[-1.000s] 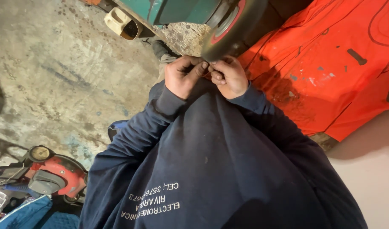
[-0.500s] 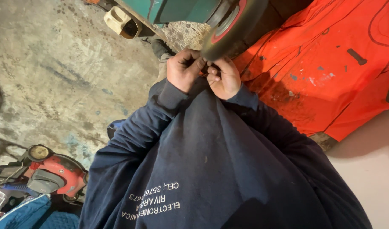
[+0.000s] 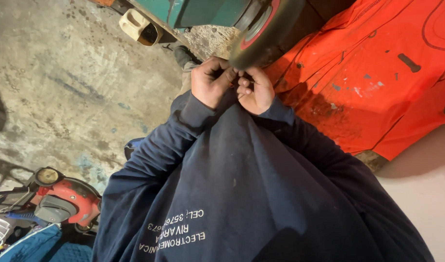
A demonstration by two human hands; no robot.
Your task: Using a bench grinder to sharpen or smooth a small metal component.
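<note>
An orange machine body point(image 3: 377, 82) fills the right side above a stained concrete floor point(image 3: 62, 82), with a red mower point(image 3: 62, 199) low at the left and a dark wheel point(image 3: 268, 29) with a red rim up top. Just under that wheel, the left hand point(image 3: 210, 85) and right hand point(image 3: 255, 91) press together, fingers curled in a narrow grip. Whatever they pinch is too small to tell.
</note>
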